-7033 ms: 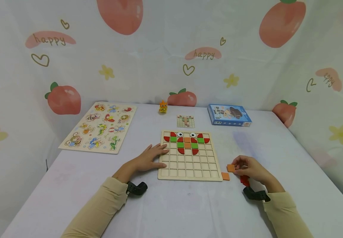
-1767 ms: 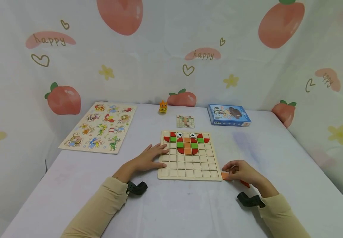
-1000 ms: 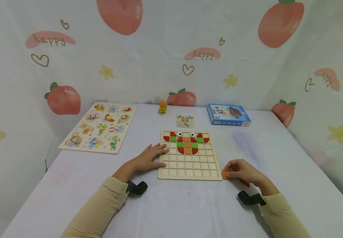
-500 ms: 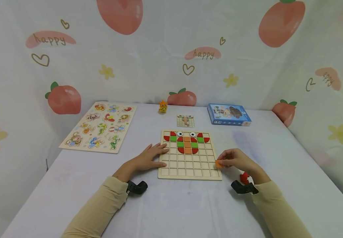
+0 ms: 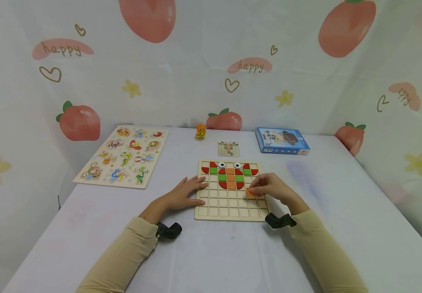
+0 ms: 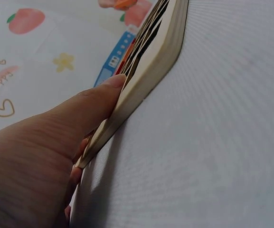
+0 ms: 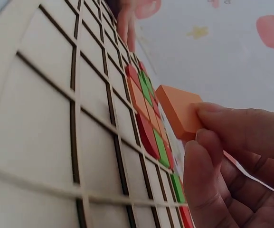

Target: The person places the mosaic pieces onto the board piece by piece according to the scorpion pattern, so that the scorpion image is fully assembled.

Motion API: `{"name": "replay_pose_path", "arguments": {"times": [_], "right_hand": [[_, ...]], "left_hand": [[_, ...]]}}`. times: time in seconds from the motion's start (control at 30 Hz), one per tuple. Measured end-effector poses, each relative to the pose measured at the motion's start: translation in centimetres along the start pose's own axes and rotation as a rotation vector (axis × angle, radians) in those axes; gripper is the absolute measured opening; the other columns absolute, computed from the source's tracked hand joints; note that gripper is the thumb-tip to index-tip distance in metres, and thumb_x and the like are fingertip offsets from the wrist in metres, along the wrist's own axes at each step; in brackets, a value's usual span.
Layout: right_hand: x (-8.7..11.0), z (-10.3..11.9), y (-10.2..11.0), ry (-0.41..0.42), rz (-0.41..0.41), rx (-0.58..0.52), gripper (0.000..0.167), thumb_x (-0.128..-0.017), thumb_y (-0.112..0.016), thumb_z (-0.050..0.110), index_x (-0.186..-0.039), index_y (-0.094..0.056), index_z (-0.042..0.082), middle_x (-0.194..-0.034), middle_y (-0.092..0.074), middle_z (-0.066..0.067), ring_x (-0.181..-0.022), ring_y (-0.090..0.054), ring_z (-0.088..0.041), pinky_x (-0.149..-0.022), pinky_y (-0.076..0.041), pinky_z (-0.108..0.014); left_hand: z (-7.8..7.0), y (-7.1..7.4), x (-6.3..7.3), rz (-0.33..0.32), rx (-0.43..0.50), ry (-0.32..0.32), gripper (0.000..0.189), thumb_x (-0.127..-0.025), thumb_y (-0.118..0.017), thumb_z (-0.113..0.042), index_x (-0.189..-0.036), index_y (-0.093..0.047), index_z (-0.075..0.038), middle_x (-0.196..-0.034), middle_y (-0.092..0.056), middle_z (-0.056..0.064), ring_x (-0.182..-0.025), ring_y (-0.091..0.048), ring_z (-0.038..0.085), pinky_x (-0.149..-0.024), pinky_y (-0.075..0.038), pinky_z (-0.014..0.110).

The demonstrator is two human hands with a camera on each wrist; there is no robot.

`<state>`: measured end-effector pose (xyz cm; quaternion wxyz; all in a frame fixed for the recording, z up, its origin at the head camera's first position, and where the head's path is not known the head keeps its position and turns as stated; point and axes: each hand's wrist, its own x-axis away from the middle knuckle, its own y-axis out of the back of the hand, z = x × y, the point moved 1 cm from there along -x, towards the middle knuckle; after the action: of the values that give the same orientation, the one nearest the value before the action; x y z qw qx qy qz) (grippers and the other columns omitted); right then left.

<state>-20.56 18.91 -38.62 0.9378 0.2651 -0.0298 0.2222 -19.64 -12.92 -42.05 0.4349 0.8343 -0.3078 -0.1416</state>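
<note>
My right hand [image 5: 273, 189] pinches an orange square tile [image 5: 250, 193] between thumb and fingers, over the right part of a wooden grid board [image 5: 218, 211]. In the right wrist view this tile [image 7: 179, 111] is tilted and clear of the grid. My left hand [image 5: 183, 196] rests on the board's left edge with fingers extended; its thumb [image 6: 94, 104] lies on the rim in the left wrist view. Red quarter-round pieces [image 5: 222, 185], green squares [image 5: 214, 170], orange squares [image 5: 231, 178] and two eye pieces [image 5: 221, 165] fill cells in the upper rows.
Behind the board lies a small pattern card [image 5: 228, 149]. A blue box [image 5: 282, 141] stands at the back right, an orange toy figure [image 5: 201, 131] at the back. An insect picture puzzle [image 5: 123, 156] lies at the left on the white tablecloth [image 5: 211, 256].
A third orange tile went into the middle column. My right hand then took another from beside the board's near right corner and carried it left over the grid. My left hand stayed put.
</note>
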Motion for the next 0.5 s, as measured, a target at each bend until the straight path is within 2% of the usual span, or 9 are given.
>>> {"name": "replay_pose_path", "arguments": {"times": [0.23,0.37,0.5], "right_hand": [[-1.9,0.5,-1.4,-0.007,0.030,0.001,0.023,-0.084,-0.070,0.019,-0.094,-0.066,-0.001,-0.081,-0.066,-0.001,-0.070,-0.058,-0.012,-0.067,-0.054,-0.024],[-2.8,0.9,-2.0,0.024,0.046,0.004,0.022,-0.084,-0.069,0.016,-0.095,-0.066,-0.003,-0.081,-0.066,-0.002,-0.070,-0.058,-0.011,-0.066,-0.053,-0.023],[-3.5,1.0,-2.6,0.015,0.049,-0.004,0.020,-0.084,-0.068,0.013,-0.095,-0.067,-0.004,-0.083,-0.067,-0.003,-0.069,-0.058,-0.011,-0.065,-0.051,-0.022]], "left_hand": [[0.2,0.0,-0.1,0.005,0.006,-0.002,0.065,-0.088,-0.061,-0.042,-0.143,-0.039,-0.014,-0.156,-0.022,0.006,-0.146,-0.009,0.028,-0.117,0.001,0.053],[0.2,0.0,-0.1,0.002,0.003,-0.001,0.066,-0.088,-0.061,-0.042,-0.143,-0.039,-0.015,-0.156,-0.022,0.006,-0.146,-0.009,0.027,-0.117,0.001,0.052],[0.3,-0.1,-0.1,0.005,0.002,-0.003,0.066,-0.088,-0.060,-0.043,-0.143,-0.038,-0.015,-0.156,-0.022,0.006,-0.146,-0.009,0.027,-0.117,0.001,0.052]]}}
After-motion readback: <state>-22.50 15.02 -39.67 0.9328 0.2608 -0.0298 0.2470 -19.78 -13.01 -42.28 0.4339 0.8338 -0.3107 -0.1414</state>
